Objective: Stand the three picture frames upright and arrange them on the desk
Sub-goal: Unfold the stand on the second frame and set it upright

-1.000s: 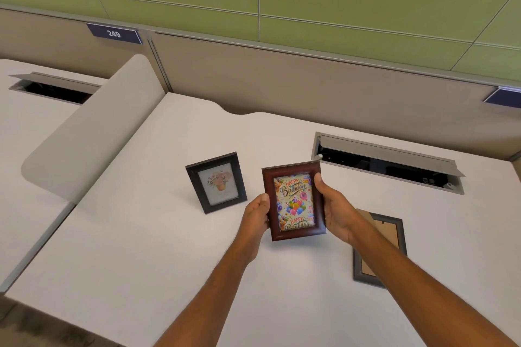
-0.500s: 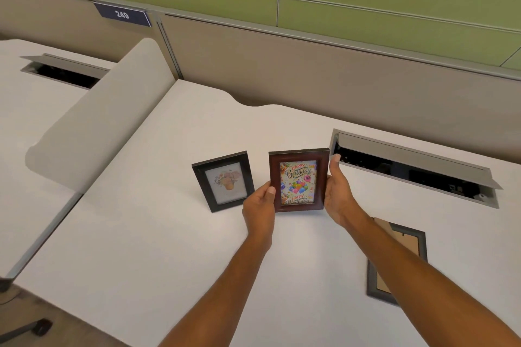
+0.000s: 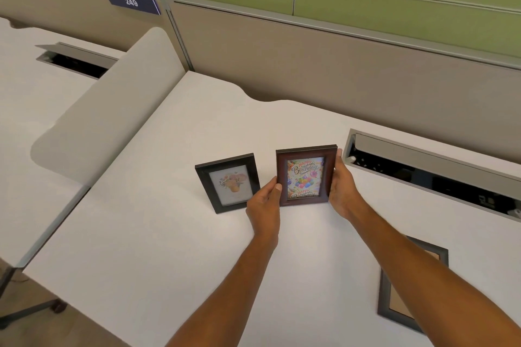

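Observation:
A dark red wooden frame (image 3: pixel 306 176) with a "Happy Birthday" balloon picture stands upright on the white desk (image 3: pixel 158 233), its lower edge down at the surface. My left hand (image 3: pixel 265 205) holds its lower left edge and my right hand (image 3: pixel 342 191) grips its right side. Just left of it a black frame (image 3: pixel 227 182) with a flower picture stands upright on its own. A grey frame (image 3: pixel 394 290) lies flat at the lower right, partly hidden under my right forearm.
An open cable tray (image 3: pixel 434 174) is sunk into the desk right of the red frame. A beige partition wall (image 3: pixel 338 70) runs along the back. A curved divider panel (image 3: pixel 112 109) separates this desk from the neighbouring one on the left.
Both hands have carried the red frame away from me and down, from held in the air to standing beside the black frame. The view has tilted down.

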Demonstrator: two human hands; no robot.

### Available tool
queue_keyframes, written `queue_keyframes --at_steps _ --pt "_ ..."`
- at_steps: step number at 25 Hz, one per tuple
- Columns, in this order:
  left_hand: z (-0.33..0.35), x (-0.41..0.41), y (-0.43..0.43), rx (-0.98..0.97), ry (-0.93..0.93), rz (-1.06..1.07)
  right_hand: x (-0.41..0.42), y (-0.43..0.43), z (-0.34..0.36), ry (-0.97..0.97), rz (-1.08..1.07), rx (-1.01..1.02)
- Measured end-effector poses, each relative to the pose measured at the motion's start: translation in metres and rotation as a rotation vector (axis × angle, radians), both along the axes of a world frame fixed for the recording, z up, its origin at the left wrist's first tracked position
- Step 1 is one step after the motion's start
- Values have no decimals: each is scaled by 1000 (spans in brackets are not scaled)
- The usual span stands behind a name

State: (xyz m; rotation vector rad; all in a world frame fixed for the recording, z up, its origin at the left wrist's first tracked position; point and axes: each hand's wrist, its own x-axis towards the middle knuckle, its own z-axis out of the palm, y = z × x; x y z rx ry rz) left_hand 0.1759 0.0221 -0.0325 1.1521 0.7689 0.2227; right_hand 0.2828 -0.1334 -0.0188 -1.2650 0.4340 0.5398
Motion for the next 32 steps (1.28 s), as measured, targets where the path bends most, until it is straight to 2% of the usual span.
queue_keyframes --at_steps 6,11,21,27,32 --pt "-6 5 -1 23 -5 15 5 0 -3 -3 34 2" --pt "-7 -11 -12 57 93 -35 1 -3 2 -29 56 -10" --pt "1 -55 -19 170 265 -115 -17 -24 18 -85 76 -232" --pt "15 -73 -27 178 280 -254 -58 -55 26 -107 83 -362" --pt "23 -85 -55 207 263 -452 -111 -92 33 -147 33 -430"
